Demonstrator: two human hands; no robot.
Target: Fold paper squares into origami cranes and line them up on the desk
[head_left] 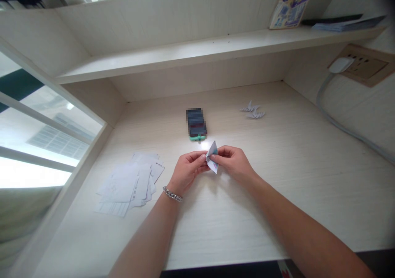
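Both hands meet above the middle of the desk around a small folded piece of paper (212, 149), white with faint coloured marks. My left hand (190, 165), with a chain bracelet (173, 194) at the wrist, pinches its left side. On the other side, my right hand (233, 162) grips the paper between thumb and fingers. Just beyond the hands lies a phone (196, 122) with a green edge, its screen blurred out. Farther back on the right rest several small folded paper shapes (253, 110), pointed like paper cranes.
A loose pile of paper sheets (126, 183) lies to the left on the desk (308, 179). A shelf (173, 58) spans the back, holding a small packet (289, 12). On the right wall, a white plug (341, 65) with a cable sits in a socket panel (367, 66).
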